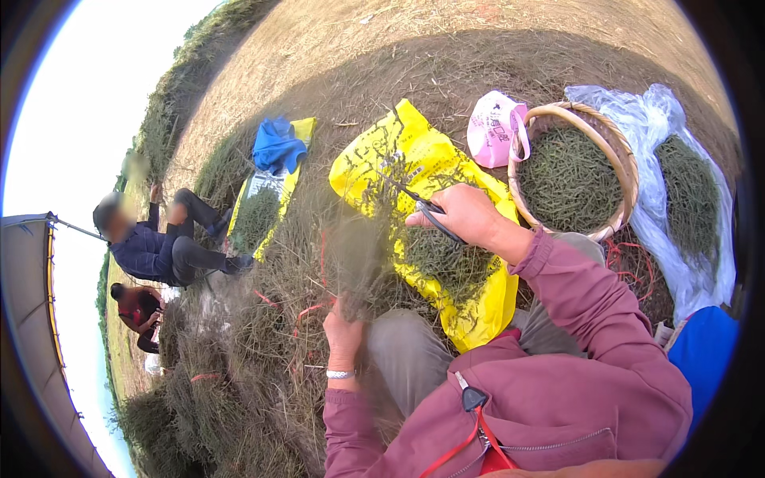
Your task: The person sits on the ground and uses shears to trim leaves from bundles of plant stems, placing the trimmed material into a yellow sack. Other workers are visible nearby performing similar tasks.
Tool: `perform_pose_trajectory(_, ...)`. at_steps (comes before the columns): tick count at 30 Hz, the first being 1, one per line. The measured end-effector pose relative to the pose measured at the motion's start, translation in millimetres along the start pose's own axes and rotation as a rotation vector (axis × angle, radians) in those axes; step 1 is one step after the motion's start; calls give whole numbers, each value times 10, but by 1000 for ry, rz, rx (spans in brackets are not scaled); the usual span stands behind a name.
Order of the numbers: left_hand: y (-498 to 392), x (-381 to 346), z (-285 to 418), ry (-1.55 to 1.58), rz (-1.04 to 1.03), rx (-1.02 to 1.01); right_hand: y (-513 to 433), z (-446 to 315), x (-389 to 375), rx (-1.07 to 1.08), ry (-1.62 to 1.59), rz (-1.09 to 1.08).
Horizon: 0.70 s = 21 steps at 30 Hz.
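My right hand [472, 216] grips a pair of dark-handled scissors [404, 189], whose blades point at the tops of thin twiggy stems. In my left hand [345, 336] is a bundle of dried plant stems [361, 251], partly blurred. Below both hands a yellow printed plastic sack [423, 156] lies spread on the ground by my knees. Cut green-grey sprigs [445, 257] are heaped on its near half, and loose bits are scattered over the rest. Just right of my right hand stands a round wicker basket [627, 156] filled with cut sprigs [568, 179].
A pink bag [491, 128] sits against the basket. Clear plastic sheeting [651, 203] holds more sprigs at right. Uncut bundles [197, 400] pile up at left. Two people [152, 248] sit beyond, near another yellow sack [288, 191] with a blue cloth [278, 143].
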<state>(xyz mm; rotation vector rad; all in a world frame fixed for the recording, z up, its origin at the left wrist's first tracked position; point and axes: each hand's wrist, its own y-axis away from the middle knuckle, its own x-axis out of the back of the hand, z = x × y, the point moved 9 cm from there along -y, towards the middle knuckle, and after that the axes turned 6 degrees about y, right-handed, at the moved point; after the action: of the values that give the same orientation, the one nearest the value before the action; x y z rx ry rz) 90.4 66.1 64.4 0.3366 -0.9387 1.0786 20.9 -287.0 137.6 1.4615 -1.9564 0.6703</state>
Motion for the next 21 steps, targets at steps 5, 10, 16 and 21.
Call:
perform_pose_trajectory(5, 48, 14, -351, 366, -110, 58, -197, 460, 75, -43, -258, -187)
perform_pose_trajectory(10, 135, 117, -130, 623, -189, 255, -399, 1029, -175, -110, -342, -367)
perform_pose_trajectory(16, 191, 241, -105, 531, -296, 247, -553, 784, -146, 69, -396, -418)
perform_pose_trajectory(21, 193, 263, -255, 405, -384, 209, -666, 606, -36, 103, -227, -387)
